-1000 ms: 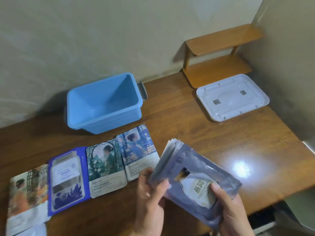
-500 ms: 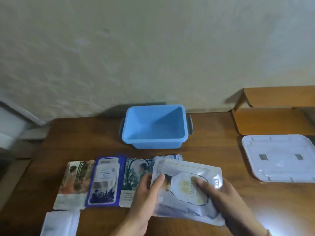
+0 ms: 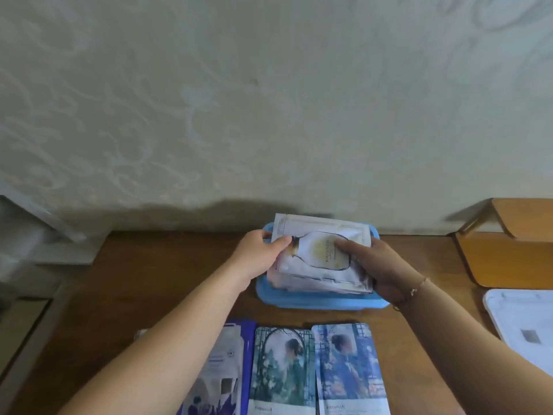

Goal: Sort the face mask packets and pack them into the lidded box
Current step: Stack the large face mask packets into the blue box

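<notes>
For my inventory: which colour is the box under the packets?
Light blue box, seen best in the head view.

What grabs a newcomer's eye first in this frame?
Dead centre, both hands, left hand and right hand, grip a stack of silvery mask packets over the blue box by the wall. Nearer the camera, three packets lie in a row on the wooden table. The white lid sits at the right edge.
</notes>
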`<state>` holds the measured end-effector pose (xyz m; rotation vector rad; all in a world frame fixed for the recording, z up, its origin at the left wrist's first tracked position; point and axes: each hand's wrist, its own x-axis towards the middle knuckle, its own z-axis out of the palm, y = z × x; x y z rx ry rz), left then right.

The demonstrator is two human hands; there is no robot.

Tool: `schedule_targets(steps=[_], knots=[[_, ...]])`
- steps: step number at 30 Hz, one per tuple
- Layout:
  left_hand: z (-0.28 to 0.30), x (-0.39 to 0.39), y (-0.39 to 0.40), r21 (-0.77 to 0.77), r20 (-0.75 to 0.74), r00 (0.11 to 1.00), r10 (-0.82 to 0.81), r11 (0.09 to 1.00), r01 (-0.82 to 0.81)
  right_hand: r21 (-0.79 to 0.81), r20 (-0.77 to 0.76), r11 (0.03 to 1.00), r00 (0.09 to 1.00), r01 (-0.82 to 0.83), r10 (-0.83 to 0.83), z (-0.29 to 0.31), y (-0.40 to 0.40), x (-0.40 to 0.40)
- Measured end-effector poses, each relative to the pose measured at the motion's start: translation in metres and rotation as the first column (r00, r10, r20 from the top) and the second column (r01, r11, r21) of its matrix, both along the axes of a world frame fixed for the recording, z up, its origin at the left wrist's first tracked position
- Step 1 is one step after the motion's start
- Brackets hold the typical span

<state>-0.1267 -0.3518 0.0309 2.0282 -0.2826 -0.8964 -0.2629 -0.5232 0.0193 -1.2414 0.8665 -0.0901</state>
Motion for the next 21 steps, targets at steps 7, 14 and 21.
schedule_targets(steps=[7, 14, 21], knots=[[-0.017, 0.011, -0.014, 0.485, 0.318, 0.834, -0.452, 0.833, 0.267, 0.097, -0.317, 0.995, 0.948, -0.006, 0.036, -0.033, -0.004, 0.02], [-0.017, 0.007, -0.025, 0.771, 0.312, 0.581, -0.752, 0.558, 0.307, 0.067, -0.468, 0.996, 0.88, -0.055, 0.08, -0.059, 0.005, 0.036], [-0.028, 0.008, -0.017, 0.734, 0.564, 0.277, -0.778, 0.626, 0.263, -0.107, -0.609, 0.936, 0.766, -0.334, 0.204, -0.07, 0.015, 0.043]])
